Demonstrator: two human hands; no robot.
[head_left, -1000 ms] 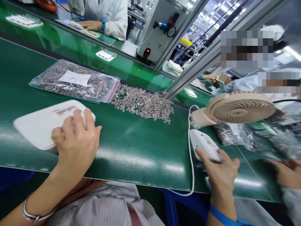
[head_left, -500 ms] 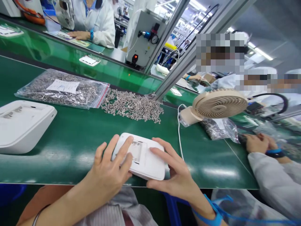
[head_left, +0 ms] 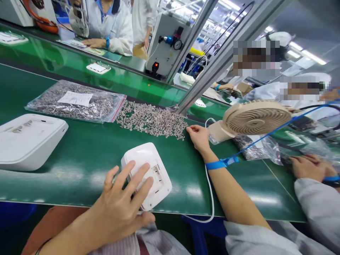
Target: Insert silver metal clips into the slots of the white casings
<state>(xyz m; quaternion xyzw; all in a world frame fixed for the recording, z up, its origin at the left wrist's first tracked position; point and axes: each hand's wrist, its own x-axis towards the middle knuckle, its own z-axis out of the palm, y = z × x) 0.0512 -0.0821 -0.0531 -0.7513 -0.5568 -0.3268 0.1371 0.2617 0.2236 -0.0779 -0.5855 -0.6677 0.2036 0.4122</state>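
A white plastic housing (head_left: 163, 177) with a rectangular recess lies on the green work surface close to its front edge. My left hand (head_left: 122, 198) rests on its left part, fingers spread over the top and thumb stretched out by the near edge. Farther back, a pile of small metal clips (head_left: 154, 120) is spread out. At the right end of that pile is my right hand (head_left: 198, 136), fingers pinched together; whatever is between the fingertips is too small to make out. A blue wrist strap with a cord is on my right wrist.
Behind the pile's left side lies a clear bag of metal parts (head_left: 74, 102). A larger white housing (head_left: 32, 138) sits at the left. A beige fan (head_left: 256, 118) with a white cable stands right of my right hand. A co-worker's hands (head_left: 309, 166) are at far right.
My right hand has left the white housing and reached forward to the clip pile. The housing has turned on the surface, with my left hand still on it.
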